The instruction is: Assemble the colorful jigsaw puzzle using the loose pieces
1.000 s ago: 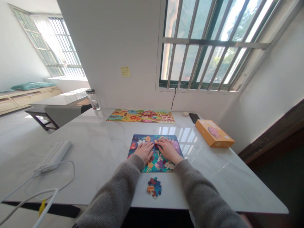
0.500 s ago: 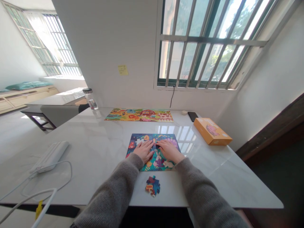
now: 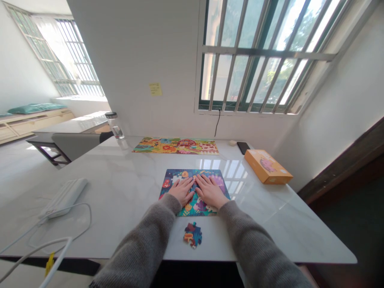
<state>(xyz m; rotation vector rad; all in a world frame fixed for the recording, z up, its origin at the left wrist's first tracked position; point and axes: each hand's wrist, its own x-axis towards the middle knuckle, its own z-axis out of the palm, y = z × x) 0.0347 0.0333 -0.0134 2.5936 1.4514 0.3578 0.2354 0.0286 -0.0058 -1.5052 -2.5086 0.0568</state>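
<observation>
We had our left hand [image 3: 181, 191] and our right hand [image 3: 210, 191] lying on a jigsaw puzzle [image 3: 195, 209], which sat flat on a white marble table [image 3: 120, 176], about midway across it. The two hands rested side by side over the puzzle's middle, with the fingertips close together but not quite meeting. Both were open, palms down and fingers spread, and we saw no piece gripped in either one. Just below the puzzle, between our forearms and apart from both hands, lay a small pile of loose pieces [image 3: 192, 235]. Our arms came in from the bottom corners of the view and angled toward each other, covered by grey knit sleeves [image 3: 141, 250] that the frame cut off near the elbows. The hands hid the pieces beneath them, so we could not make out that part of the picture or tell whether any gaps lay there. Farther along the table lay a second, colourful farm puzzle [image 3: 175, 146], with an orange box [image 3: 267, 167] and a black phone [image 3: 243, 147] to its right. A clear bottle [image 3: 115, 126] stood at the far left corner, and a white power bank [image 3: 63, 198] with a cable lay to our left.
</observation>
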